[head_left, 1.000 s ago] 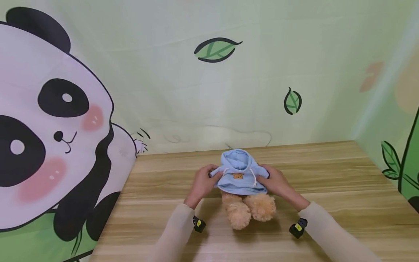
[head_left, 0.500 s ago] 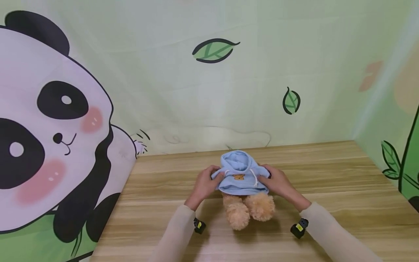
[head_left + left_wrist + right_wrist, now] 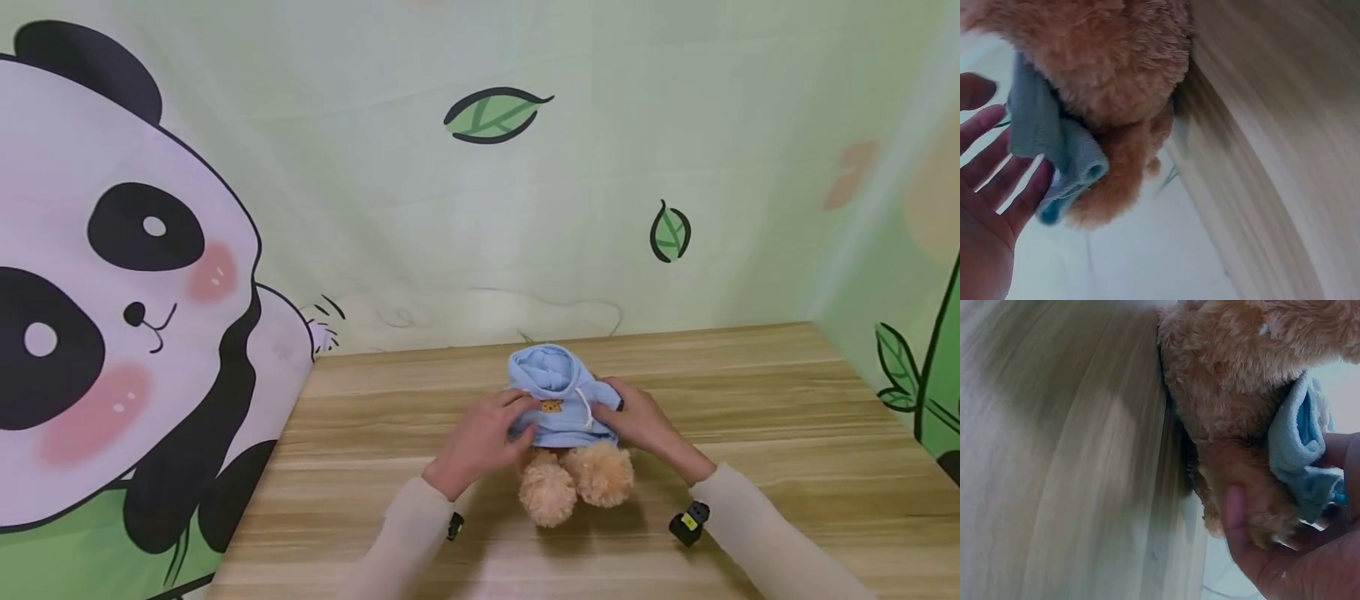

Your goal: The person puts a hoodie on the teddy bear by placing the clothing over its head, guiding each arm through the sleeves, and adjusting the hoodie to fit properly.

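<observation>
A light-brown plush toy (image 3: 603, 475) lies on the table with its feet toward the person. Over its upper part lies a small light-blue hoodie (image 3: 566, 423) with white drawstrings and an animal print; no head shows in the hood's opening. My left hand (image 3: 483, 433) touches the hoodie's left side with spread, nearly straight fingers, seen also in the left wrist view beside the cloth (image 3: 1038, 119). On the other side my right hand (image 3: 643, 417) holds the toy's arm near the hoodie's sleeve. In the right wrist view its thumb presses the furry arm (image 3: 1260, 487), its fingertips partly hidden.
The wooden table (image 3: 375, 400) ends at a backdrop (image 3: 375, 208) printed with a panda and leaves. Small black wrist cameras (image 3: 687, 523) hang near both cuffs.
My left hand has let go of the hoodie's left sleeve and moved right, over the hoodie's front left side. The right hand keeps its hold almost in place.
</observation>
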The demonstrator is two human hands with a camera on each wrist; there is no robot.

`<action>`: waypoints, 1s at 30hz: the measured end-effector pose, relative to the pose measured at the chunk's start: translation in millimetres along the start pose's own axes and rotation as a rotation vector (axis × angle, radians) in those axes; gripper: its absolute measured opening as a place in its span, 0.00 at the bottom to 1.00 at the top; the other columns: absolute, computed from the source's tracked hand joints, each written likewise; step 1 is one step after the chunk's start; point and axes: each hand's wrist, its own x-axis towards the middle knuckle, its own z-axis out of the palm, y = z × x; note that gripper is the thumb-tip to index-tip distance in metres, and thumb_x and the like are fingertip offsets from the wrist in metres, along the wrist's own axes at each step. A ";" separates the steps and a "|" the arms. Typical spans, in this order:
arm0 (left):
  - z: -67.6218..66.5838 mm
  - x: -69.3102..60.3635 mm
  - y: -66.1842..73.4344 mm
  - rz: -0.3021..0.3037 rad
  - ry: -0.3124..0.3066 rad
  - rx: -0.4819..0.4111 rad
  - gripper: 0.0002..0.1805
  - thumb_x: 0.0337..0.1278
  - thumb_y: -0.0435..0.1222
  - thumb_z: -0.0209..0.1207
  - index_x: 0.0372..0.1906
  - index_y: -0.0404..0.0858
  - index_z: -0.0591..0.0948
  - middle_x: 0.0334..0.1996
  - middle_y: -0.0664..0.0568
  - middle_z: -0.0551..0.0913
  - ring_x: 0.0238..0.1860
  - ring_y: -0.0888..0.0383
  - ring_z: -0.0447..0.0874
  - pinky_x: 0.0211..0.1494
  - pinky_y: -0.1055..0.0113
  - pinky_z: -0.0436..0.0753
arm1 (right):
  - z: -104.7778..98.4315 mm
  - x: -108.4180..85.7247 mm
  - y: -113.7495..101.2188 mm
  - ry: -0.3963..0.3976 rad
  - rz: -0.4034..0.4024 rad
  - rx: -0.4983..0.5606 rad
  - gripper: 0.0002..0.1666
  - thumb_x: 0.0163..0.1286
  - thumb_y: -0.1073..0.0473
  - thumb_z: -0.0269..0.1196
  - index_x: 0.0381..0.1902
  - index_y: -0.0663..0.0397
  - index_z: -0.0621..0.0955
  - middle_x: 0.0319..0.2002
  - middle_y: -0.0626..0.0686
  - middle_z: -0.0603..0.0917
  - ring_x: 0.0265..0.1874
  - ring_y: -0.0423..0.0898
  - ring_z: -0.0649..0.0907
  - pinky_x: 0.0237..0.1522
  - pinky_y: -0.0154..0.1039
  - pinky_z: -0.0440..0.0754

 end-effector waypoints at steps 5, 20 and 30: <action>6.2 0.6 0.4 -0.002 -0.055 0.052 0.14 0.62 0.40 0.62 0.50 0.43 0.83 0.50 0.53 0.85 0.51 0.57 0.84 0.54 0.63 0.82 | -2.3 -3.2 -2.8 -0.009 0.010 -0.012 0.32 0.69 0.49 0.61 0.64 0.61 0.72 0.57 0.65 0.80 0.52 0.60 0.82 0.50 0.54 0.80; 12.4 5.1 -1.0 0.004 -0.073 0.097 0.07 0.63 0.38 0.63 0.44 0.46 0.84 0.42 0.57 0.86 0.47 0.59 0.84 0.51 0.62 0.81 | -4.1 -3.3 -18.0 0.142 -0.856 -0.228 0.14 0.55 0.69 0.71 0.39 0.55 0.83 0.39 0.50 0.84 0.30 0.40 0.83 0.31 0.35 0.82; 18.4 5.9 -3.8 0.032 -0.038 0.163 0.09 0.64 0.34 0.60 0.47 0.47 0.80 0.42 0.57 0.86 0.46 0.58 0.85 0.47 0.62 0.81 | -0.6 -5.9 -17.3 0.051 -0.866 -0.593 0.20 0.58 0.72 0.66 0.45 0.48 0.79 0.50 0.51 0.81 0.46 0.46 0.82 0.39 0.40 0.84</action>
